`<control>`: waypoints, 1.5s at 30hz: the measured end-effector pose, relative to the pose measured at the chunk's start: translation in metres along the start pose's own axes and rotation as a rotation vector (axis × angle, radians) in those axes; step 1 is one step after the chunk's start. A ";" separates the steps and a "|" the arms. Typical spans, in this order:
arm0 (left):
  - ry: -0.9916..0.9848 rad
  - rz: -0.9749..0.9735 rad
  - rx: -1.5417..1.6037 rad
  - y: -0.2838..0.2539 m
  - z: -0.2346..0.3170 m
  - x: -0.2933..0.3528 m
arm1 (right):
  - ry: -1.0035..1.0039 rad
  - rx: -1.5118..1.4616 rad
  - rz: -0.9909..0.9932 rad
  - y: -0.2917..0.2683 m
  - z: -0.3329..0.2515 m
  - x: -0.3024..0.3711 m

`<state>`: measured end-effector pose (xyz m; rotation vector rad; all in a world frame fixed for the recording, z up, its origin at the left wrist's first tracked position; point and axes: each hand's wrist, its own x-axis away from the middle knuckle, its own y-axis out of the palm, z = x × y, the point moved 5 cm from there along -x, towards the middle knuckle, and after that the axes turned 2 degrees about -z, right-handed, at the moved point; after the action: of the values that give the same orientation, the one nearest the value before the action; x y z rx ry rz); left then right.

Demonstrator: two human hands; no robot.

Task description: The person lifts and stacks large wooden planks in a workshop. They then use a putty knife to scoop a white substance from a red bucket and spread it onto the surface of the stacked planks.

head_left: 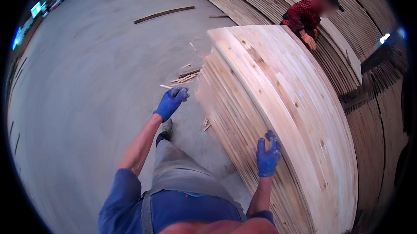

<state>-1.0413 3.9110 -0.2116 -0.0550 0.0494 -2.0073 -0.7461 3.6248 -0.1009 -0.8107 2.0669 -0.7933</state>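
Our left hand (171,101), fingers loosely bent around nothing we can see, hangs over the grey floor (95,69), while our right hand (268,153) spreads open beside the left long edge of the pale top panel (299,103); whether it touches wood, we cannot tell. The panel lies flat atop a stack (230,103) to our right, its long axis and board seams running from lower right toward the far end, ahead of us. We judge it heavy, stiff and fairly smooth, its corners likeliest to chip, best held along a long edge, hands well apart.
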 end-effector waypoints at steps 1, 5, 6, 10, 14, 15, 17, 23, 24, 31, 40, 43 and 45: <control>0.014 -0.031 -0.003 -0.002 0.000 -0.047 | -0.021 0.103 0.038 0.009 -0.007 -0.015; 0.096 -0.061 -0.043 -0.020 -0.011 -0.230 | -0.014 0.387 0.077 0.076 -0.037 -0.088; 0.102 -0.046 -0.042 -0.022 -0.017 -0.267 | 0.055 0.344 0.066 0.098 -0.038 -0.103; 0.206 -0.078 -0.062 -0.006 -0.023 -0.385 | 0.147 0.643 0.090 0.160 -0.047 -0.168; 0.325 -0.334 0.026 0.009 -0.005 -0.412 | 0.228 0.677 0.202 0.184 -0.022 -0.187; 0.268 -0.369 0.079 0.007 -0.015 -0.414 | 0.238 0.690 0.181 0.186 -0.022 -0.187; 0.221 -0.418 0.092 -0.002 -0.034 -0.422 | 0.243 0.706 0.163 0.186 -0.024 -0.186; 0.392 -0.465 -0.030 -0.005 -0.009 -0.441 | 0.212 0.784 0.272 0.183 -0.038 -0.192; 0.367 -0.481 -0.026 -0.002 -0.002 -0.441 | 0.207 0.789 0.299 0.180 -0.039 -0.194; 0.400 -0.515 -0.122 -0.008 -0.042 -0.440 | 0.202 0.795 0.389 0.189 -0.030 -0.173; 0.387 -0.413 0.037 -0.010 -0.051 -0.437 | 0.251 0.767 0.387 0.188 -0.037 -0.170; 0.342 -0.437 0.048 -0.012 -0.051 -0.434 | 0.272 0.761 0.367 0.190 -0.034 -0.171; 0.342 -0.470 0.046 -0.016 -0.057 -0.432 | 0.283 0.768 0.355 0.196 -0.032 -0.164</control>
<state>-0.8767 4.3095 -0.2751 0.3360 0.2260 -2.4661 -0.7437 3.8751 -0.1610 0.0929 1.8233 -1.4113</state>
